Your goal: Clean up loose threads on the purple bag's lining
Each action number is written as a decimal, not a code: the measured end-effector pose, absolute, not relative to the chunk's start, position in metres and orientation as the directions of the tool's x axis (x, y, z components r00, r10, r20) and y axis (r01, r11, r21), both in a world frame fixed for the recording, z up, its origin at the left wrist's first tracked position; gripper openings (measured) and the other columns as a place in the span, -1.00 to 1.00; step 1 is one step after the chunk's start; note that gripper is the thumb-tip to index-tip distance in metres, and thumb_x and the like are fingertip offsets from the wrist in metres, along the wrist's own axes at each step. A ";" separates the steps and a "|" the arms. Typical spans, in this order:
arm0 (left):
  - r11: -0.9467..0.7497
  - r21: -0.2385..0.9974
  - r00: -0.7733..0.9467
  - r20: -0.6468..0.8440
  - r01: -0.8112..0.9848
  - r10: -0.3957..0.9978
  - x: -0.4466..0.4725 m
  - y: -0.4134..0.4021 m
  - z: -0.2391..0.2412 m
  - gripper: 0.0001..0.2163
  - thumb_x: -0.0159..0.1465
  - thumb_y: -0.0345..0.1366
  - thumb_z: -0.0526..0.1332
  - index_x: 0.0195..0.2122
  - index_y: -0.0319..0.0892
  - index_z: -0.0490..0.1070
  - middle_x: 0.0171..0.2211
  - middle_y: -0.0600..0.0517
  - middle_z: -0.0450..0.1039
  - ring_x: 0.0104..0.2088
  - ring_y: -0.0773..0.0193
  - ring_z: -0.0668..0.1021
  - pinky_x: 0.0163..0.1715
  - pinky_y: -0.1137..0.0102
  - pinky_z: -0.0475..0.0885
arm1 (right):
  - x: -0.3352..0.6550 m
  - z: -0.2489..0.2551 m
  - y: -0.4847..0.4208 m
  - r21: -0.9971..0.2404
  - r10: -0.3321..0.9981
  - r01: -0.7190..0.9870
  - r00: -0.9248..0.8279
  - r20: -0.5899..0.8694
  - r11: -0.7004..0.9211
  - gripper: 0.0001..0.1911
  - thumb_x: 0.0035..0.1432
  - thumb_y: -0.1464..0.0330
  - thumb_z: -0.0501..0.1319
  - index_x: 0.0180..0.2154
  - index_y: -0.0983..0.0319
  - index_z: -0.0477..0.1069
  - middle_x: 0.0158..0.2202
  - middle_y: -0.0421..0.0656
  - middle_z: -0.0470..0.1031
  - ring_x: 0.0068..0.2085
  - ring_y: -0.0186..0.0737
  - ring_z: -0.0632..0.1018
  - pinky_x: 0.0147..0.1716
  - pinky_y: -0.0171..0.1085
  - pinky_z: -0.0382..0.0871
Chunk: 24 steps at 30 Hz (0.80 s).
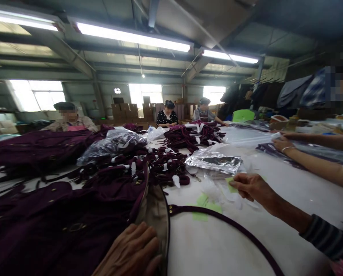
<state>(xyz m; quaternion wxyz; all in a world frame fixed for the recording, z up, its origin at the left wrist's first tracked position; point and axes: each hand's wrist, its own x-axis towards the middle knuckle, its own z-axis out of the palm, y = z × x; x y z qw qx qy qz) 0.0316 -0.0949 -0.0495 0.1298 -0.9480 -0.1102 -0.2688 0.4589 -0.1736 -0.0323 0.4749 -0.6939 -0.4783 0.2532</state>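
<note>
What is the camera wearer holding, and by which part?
The right hand pinches a yellow-green paper slip by one edge. The left hand lies on the open purple bag; whether it grips cannot be told.

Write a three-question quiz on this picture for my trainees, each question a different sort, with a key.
1. Multiple choice: What does the person's right hand hold?
A) A pair of scissors
B) A green slip of paper
C) A roll of tape
2. True or false: The left hand is on the purple bag.
3. Fill the gap: The bag's handle curves over the white ____.

Key: 1. B; 2. True; 3. table.
</note>
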 end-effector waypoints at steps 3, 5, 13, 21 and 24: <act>-0.931 -0.226 0.853 0.503 0.286 0.140 0.037 -0.099 -0.041 -0.82 0.47 -0.24 0.05 -0.15 -0.09 0.43 -0.20 0.04 0.57 -0.03 0.20 0.57 0.11 0.29 0.42 | 0.358 -0.020 -0.150 -0.970 0.992 0.243 0.125 0.027 -0.004 -0.66 0.03 0.13 0.35 -0.36 0.28 0.42 -0.68 -0.28 0.37 -0.70 -0.46 0.23 -0.71 -0.44 -0.03; -0.926 -0.259 0.871 0.476 0.274 0.124 0.039 -0.097 -0.037 -0.82 0.45 -0.18 0.10 -0.15 -0.10 0.45 -0.19 0.02 0.58 -0.01 0.18 0.57 0.13 0.28 0.41 | 0.297 -0.022 -0.130 -0.996 0.999 0.091 -0.037 0.012 0.016 -0.68 0.02 0.17 0.35 -0.32 0.28 0.42 -0.67 -0.29 0.39 -0.71 -0.44 0.29 -0.74 -0.45 0.01; -0.927 -0.312 0.933 0.347 0.209 0.093 0.011 -0.074 0.004 -0.74 0.40 -0.01 0.20 -0.11 -0.07 0.46 -0.11 0.07 0.55 0.04 0.22 0.51 0.41 0.17 -0.02 | 0.222 -0.084 -0.068 -0.985 0.999 0.172 -0.038 0.027 0.033 -0.94 0.03 0.42 0.21 -0.42 0.24 0.33 -0.65 -0.33 0.34 -0.66 -0.40 0.40 -0.69 -0.45 0.10; -0.879 -0.238 0.869 0.393 0.414 0.303 -0.009 -0.056 -0.004 -0.93 0.38 -0.30 0.17 -0.25 -0.07 0.43 -0.36 0.15 0.44 -0.22 0.27 0.49 0.29 0.15 0.04 | 0.219 -0.085 -0.071 -0.964 1.000 0.263 -0.013 0.019 0.021 -0.93 0.03 0.48 0.18 -0.42 0.22 0.30 -0.69 -0.33 0.35 -0.68 -0.35 0.43 -0.67 -0.43 0.10; -0.885 -0.286 0.881 0.412 0.366 0.232 -0.010 -0.061 -0.016 -0.80 0.32 -0.42 0.16 -0.07 -0.04 0.40 -0.19 0.11 0.48 -0.04 0.21 0.48 0.34 0.12 -0.12 | 0.220 -0.078 -0.072 -0.928 0.998 0.368 -0.038 0.045 0.056 -0.93 0.01 0.47 0.19 -0.37 0.23 0.35 -0.64 -0.32 0.37 -0.64 -0.35 0.44 -0.63 -0.42 0.10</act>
